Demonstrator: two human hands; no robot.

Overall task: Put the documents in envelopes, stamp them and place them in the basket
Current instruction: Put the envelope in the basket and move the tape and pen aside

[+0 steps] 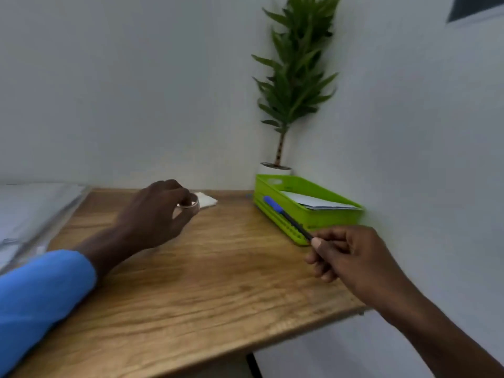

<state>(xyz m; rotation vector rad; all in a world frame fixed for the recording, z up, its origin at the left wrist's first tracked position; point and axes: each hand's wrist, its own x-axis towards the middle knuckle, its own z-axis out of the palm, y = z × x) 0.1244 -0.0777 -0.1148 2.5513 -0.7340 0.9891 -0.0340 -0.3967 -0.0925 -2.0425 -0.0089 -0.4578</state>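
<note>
Head view: the left hand (152,214) reaches to the back of the table (204,282), fingers curled round a small clear ring (189,204). This may be a tape roll or a stamp, but blur hides which. It sits just beside a soft white pad (208,199), probably so the two can be used together. The right hand (351,255) pinches a slim dark pen (286,218) by its end between thumb and forefinger. The blue cap points away, over the basket (335,216); I judge the pen is being parked or fetched.

The basket is glossy lime plastic with perforated walls, pushed into the corner, out of the working space. Flat white envelopes (313,201) lie inside it, so some of the task looks done. The table is matt wood-grain board. Behind the basket stands a leafy plant (297,77). Pale sheets (27,214) lie at the left, within the left hand's reach.
</note>
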